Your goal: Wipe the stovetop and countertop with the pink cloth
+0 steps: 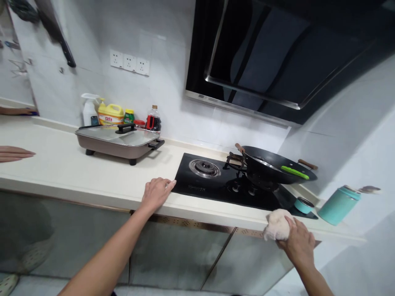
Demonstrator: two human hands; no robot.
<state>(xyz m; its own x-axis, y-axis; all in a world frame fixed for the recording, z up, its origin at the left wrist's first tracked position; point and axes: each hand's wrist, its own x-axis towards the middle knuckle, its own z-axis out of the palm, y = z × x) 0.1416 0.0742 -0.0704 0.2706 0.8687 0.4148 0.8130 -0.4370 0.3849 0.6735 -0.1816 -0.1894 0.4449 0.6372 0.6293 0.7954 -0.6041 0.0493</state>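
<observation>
My right hand grips a bunched whitish cloth at the front edge of the counter, below the right end of the black gas stove. The cloth overlaps the counter's edge. My left hand lies on the pale countertop, fingers stretched out, its tips beside the stove's left front corner. It holds nothing. Close to the cloth, a small turquoise cup-like lid sits on the stove's right corner. A turquoise flask stands just right of it.
A black wok with a green-handled utensil sits on the right burner. An electric pan with a glass lid stands left, bottles behind it. The range hood hangs above. Another person's hand rests at far left.
</observation>
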